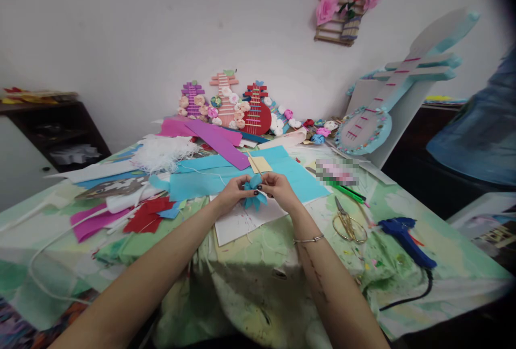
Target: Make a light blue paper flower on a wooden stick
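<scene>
Over the middle of the table, my left hand (234, 194) and my right hand (279, 190) pinch a blue paper flower (255, 201) between them. Its pointed petals spread out below my fingertips, and its centre is partly covered by them. A thin stick (250, 158) rises just behind my fingers; whether it joins the flower I cannot tell. Under the hands lie a white sheet (231, 228) and turquoise paper (304, 182). A small cream square (262, 164) rests right behind the flower.
Gold-handled scissors (350, 228), a blue glue gun (409, 241) with a black cord and a green pen (350, 193) lie to the right. Red paper (147, 215), purple strips (221, 144) and white shreds (163, 152) lie left and behind. Decorated cardboard instruments (256, 115) stand against the wall.
</scene>
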Demonstrator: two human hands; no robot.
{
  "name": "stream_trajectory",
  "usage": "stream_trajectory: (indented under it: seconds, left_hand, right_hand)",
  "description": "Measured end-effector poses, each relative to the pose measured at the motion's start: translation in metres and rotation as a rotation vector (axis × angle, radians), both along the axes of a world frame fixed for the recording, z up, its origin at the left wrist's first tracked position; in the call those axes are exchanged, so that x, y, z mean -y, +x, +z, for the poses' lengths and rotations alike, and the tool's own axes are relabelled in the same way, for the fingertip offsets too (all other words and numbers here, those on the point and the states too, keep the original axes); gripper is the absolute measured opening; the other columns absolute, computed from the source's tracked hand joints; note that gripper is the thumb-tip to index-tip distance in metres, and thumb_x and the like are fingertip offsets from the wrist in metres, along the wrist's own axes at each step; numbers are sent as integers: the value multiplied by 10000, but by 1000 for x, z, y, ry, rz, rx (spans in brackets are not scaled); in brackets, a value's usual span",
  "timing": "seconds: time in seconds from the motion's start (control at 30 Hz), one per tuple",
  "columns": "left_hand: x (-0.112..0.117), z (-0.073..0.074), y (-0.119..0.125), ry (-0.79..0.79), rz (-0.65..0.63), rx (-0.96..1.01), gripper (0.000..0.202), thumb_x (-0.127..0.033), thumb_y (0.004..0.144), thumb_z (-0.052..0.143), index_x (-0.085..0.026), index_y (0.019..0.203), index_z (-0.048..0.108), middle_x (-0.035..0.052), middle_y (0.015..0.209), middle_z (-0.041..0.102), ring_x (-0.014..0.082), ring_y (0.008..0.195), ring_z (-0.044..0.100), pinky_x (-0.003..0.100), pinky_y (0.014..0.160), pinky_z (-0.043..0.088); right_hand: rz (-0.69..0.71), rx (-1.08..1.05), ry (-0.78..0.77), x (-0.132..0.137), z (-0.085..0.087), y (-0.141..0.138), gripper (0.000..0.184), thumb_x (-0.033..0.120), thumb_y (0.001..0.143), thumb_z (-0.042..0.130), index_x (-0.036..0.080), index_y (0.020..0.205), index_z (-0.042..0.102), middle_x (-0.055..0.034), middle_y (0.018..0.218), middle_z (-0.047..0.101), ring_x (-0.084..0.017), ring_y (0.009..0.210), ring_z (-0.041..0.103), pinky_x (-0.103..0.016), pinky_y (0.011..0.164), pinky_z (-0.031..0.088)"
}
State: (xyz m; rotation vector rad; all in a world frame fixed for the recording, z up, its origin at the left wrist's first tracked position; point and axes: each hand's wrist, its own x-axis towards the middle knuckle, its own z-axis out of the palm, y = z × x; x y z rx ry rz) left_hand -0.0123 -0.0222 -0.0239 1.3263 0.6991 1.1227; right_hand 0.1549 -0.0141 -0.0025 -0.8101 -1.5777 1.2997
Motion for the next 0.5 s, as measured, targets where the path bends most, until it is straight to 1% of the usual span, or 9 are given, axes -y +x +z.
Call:
stream_trajectory:
  seconds: [0.13, 0.2, 0.37, 0.5]
  left_hand:
    - [-2, -1, 0, 17, 14, 18, 355, -262, 557, 802, -139, 792, 566, -28, 676, 572, 71, 540, 529, 178, 492, 398]
    - [-3, -2, 0, 19, 20, 15, 357, -258, 551, 805, -136, 796, 575, -18, 693, 582, 77, 550, 536, 183, 496, 406]
    - [-3, -2, 0, 33, 36, 8, 332, -238, 550, 805, -137, 763, 572, -25, 647, 565, 69, 518, 513, 177, 473, 386]
    - [-2, -1, -1, 23, 44, -17, 344, -258, 541, 810, -139, 763, 574, -32, 632, 565, 57, 480, 487, 170, 441, 352]
  right_hand:
    - [-96, -3, 21, -1, -1, 1, 296, 294, 552, 730, 166, 751, 554, 50, 658, 513, -36, 474, 371, -188, 421, 258]
    - [-120, -12, 31, 1, 0, 1, 301, 290, 552, 733, 171, 756, 547, 48, 680, 519, -35, 479, 378, -187, 425, 267]
    - [-84, 1, 27, 5, 5, -1, 289, 324, 565, 732, 164, 720, 549, 45, 633, 521, -31, 450, 338, -197, 418, 245]
    - [-86, 9, 28, 5, 5, -2, 297, 340, 562, 735, 162, 719, 556, 41, 636, 534, -31, 448, 343, -197, 416, 247]
